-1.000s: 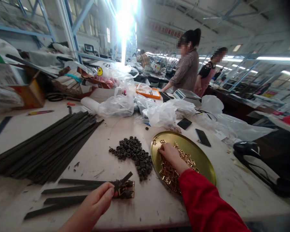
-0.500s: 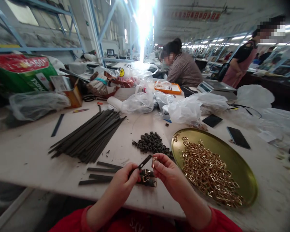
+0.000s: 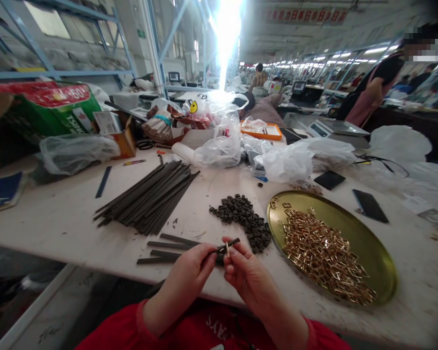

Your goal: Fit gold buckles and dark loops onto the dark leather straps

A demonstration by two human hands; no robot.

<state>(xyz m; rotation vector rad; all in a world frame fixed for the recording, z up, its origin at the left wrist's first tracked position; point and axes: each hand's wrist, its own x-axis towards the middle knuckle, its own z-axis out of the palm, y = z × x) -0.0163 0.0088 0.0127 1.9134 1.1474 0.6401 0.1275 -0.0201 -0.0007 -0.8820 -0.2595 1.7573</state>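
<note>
black strips (image 3: 149,197) lie bundled at ten o'clock from the hands, roughly parallel, likely for easy picking. at nine o'clock, four straps (image 3: 166,253) rest side by side, perhaps kept apart from the bundle. the left hand (image 3: 195,267) pinches a dark strap (image 3: 235,241) near its end, seemingly to steady it, forearm angled toward one o'clock. between the hands the tip shows just past a gold buckle (image 3: 227,249); whether it runs through, i cannot tell. the right hand (image 3: 246,270) holds that buckle in its fingertips, forearm slanting toward eleven. dark loops (image 3: 246,218) heap at one o'clock; at three, a brass-coloured tray (image 3: 367,236) corrals loose buckles (image 3: 323,253), probably for short reaches.
</note>
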